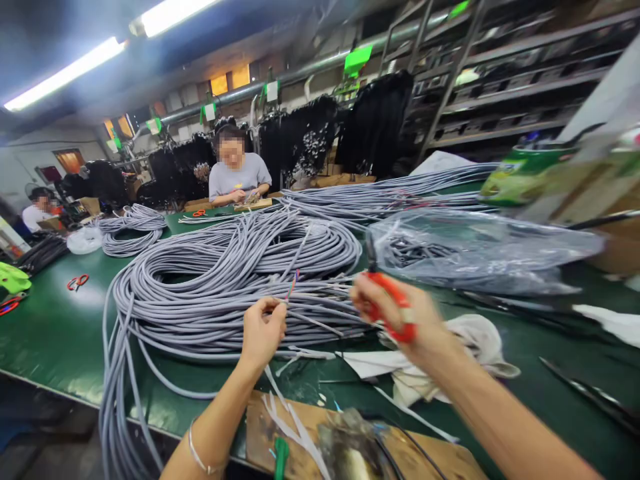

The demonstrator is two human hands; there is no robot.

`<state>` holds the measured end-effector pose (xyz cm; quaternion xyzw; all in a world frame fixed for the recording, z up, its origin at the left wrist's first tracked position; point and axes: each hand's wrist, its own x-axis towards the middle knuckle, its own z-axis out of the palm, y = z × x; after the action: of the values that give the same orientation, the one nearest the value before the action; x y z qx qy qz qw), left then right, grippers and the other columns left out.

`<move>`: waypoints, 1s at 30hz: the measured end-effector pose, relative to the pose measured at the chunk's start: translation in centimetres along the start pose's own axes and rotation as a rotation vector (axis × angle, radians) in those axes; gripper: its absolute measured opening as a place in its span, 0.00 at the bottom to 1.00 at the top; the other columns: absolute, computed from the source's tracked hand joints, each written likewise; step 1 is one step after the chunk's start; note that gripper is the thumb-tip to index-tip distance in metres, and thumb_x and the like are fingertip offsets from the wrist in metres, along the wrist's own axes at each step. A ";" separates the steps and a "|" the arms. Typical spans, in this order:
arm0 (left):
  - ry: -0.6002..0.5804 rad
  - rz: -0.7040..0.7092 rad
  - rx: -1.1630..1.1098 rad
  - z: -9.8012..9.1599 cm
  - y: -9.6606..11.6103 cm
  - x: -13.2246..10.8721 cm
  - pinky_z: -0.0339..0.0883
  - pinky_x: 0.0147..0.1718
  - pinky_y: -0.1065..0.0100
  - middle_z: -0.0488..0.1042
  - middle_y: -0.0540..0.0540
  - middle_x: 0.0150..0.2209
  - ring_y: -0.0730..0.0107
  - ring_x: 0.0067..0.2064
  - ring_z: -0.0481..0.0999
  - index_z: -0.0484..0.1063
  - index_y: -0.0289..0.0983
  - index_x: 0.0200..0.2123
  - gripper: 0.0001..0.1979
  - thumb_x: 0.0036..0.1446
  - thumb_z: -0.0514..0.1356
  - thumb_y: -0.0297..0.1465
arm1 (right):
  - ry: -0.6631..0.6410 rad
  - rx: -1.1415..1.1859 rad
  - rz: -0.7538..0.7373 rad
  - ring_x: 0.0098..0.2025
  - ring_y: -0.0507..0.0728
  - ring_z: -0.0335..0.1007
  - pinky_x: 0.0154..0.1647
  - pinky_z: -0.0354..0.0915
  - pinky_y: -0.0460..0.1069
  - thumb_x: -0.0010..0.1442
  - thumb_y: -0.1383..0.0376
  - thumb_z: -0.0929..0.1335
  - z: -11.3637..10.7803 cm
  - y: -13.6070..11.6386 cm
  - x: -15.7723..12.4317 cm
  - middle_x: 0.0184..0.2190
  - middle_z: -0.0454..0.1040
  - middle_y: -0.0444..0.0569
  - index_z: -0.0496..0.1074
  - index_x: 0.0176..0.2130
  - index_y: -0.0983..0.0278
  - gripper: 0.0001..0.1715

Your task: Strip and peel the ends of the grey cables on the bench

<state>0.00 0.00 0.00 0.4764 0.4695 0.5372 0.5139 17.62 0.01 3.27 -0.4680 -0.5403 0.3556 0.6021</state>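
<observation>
My left hand (264, 333) is closed in a pinch on the end of a grey cable, where thin red and blue wires (294, 283) fan out above the fingertips. To the right, my right hand (395, 313) is wrapped around red-handled scissors (400, 310), blurred by motion, with their dark tip pointing up. A gap separates the scissors from the wires. Beneath and behind both hands lies a large looped bundle of grey cables (175, 293), several of them hanging over the table's near edge.
A wooden board (260, 427) with white strips and a green-handled tool (281, 457) lies at the near edge. Right of the bundle are a clear plastic bag (480, 247) and a white cloth (480, 340). Red scissors (77, 282) lie left. Another person (240, 173) sits opposite.
</observation>
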 end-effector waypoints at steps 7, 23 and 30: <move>-0.131 0.076 0.118 0.4 0.1 -1.1 0.43 0.14 0.77 0.66 0.52 0.22 0.86 0.16 0.53 0.74 0.32 0.33 0.15 0.43 0.63 0.36 | 0.053 0.118 -0.018 0.25 0.53 0.68 0.29 0.67 0.49 0.34 0.41 0.73 3.6 2.6 -1.5 0.21 0.68 0.43 0.58 0.20 0.62 0.32; -0.115 -0.091 -0.168 2.0 -0.8 -1.1 0.41 0.14 0.76 0.57 0.58 0.14 0.88 0.14 0.49 0.77 0.29 0.29 0.27 0.29 0.71 0.46 | 0.091 0.007 -0.069 0.20 0.50 0.62 0.21 0.62 0.45 0.38 0.48 0.74 2.7 1.6 -3.7 0.17 0.65 0.43 0.61 0.17 0.61 0.26; 0.038 -0.128 -0.218 2.5 -0.6 -1.3 0.47 0.11 0.77 0.65 0.53 0.13 0.82 0.13 0.59 0.74 0.30 0.23 0.22 0.31 0.69 0.44 | 0.104 -0.028 -0.062 0.21 0.51 0.59 0.21 0.60 0.46 0.42 0.49 0.73 3.0 2.7 -4.1 0.17 0.64 0.42 0.63 0.19 0.61 0.22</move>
<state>2.55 -1.20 -0.38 0.3762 0.4474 0.5602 0.5869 14.17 -2.46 -0.66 -0.4773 -0.5276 0.3041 0.6336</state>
